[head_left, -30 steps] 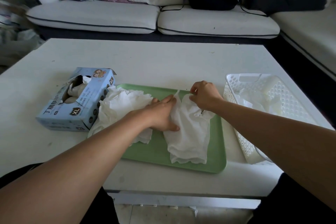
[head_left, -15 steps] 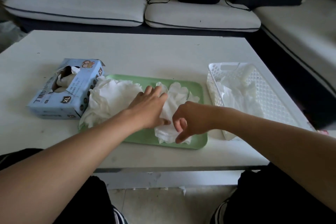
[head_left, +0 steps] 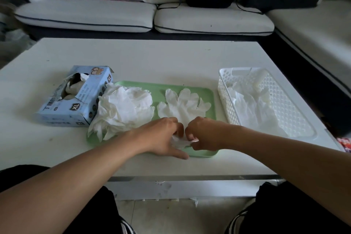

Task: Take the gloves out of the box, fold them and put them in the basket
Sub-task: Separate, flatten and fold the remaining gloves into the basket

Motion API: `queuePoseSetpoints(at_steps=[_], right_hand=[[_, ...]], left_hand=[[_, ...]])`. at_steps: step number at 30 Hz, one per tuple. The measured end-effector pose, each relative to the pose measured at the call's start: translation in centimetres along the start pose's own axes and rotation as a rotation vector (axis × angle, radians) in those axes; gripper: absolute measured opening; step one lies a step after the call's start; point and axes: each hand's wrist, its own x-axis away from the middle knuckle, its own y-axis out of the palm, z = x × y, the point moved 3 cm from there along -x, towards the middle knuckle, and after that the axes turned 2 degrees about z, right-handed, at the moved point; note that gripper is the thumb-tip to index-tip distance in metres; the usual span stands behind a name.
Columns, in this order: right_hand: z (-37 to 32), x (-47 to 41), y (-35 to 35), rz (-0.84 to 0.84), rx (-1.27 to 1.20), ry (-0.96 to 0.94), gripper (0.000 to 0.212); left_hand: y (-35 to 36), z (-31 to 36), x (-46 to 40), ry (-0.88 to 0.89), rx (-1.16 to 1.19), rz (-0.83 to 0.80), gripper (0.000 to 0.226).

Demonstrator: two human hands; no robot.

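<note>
- The white glove (head_left: 183, 105) we are folding lies flat on the green tray (head_left: 161, 86), its finger end pointing away from us and its cuff end at the near edge.
- A second ago our right hand (head_left: 205, 133) pinched the far end; now both hands have come to the cuff, where our left hand (head_left: 161, 136) and right hand gather the crumpled edge, fingers curled and pinching it.
- We judge the fold is about to start from the cuff toward the finger end.
- Just left on the tray sits a heap of unfolded gloves (head_left: 121, 111), touching the blue glove box (head_left: 76, 97), which shows more inside.
- The white basket (head_left: 281, 100), right of the tray on the surface (head_left: 171, 59), already holds some gloves, so much remains.
</note>
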Motion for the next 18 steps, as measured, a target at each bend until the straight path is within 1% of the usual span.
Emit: queuePoseSetpoints(at_steps=[1, 2, 3, 4, 5, 6, 7, 8, 10, 12, 14, 15, 18], right_hand=[[0.1, -0.2, -0.6, 0.0, -0.058, 0.013, 0.013], [0.4, -0.4, -1.6, 0.021, -0.163, 0.042, 0.008], [1.0, -0.4, -2.7, 0.046, -0.312, 0.097, 0.015], [1.5, -0.3, -4.0, 0.067, -0.487, 0.133, 0.02], [2.0, -0.1, -5.3, 0.084, -0.659, 0.139, 0.02], [2.4, 0.3, -6.8, 0.105, -0.806, 0.114, 0.016], [2.8, 0.6, -8.0, 0.122, -0.941, 0.082, 0.012], [3.3, 0.9, -9.0, 0.134, -1.073, 0.054, 0.01], [4.3, 1.3, -10.7, 0.159, -1.281, 0.035, 0.009], [5.2, 1.2, -11.7, 0.172, -1.399, 0.024, 0.028], [5.4, 1.1, -12.3, 0.164, -1.456, 0.017, 0.049], [5.3, 1.0, -12.5, 0.162, -1.483, 0.009, 0.052], [4.9, 1.2, -12.8, 0.191, -1.546, -0.019, 0.049]], left_hand=[[-0.1, 0.2, -0.1, 0.007, -0.027, 0.034, 0.079], [-0.5, 0.3, -0.2, 0.016, -0.033, 0.094, 0.079], [-1.2, 0.4, -0.4, 0.021, 0.015, 0.18, 0.073], [-2.2, 0.4, -0.6, 0.024, 0.114, 0.284, 0.062], [-3.4, 0.2, -0.8, 0.025, 0.233, 0.402, 0.049], [-4.8, -0.1, -0.9, 0.015, 0.345, 0.511, 0.036], [-6.2, -0.3, -1.0, -0.003, 0.468, 0.569, 0.026], [-7.5, -0.4, -1.0, -0.013, 0.608, 0.576, 0.022], [-9.9, -0.2, -0.9, -0.015, 0.868, 0.53, 0.016], [-11.4, 0.1, -1.2, 0.006, 1.018, 0.484, 0.006], [-12.2, 0.7, -1.7, 0.022, 1.069, 0.494, 0.02], [-12.4, 0.8, -2.0, 0.023, 1.074, 0.52, 0.029], [-12.6, 1.2, -2.9, 0.02, 1.071, 0.596, 0.069]])
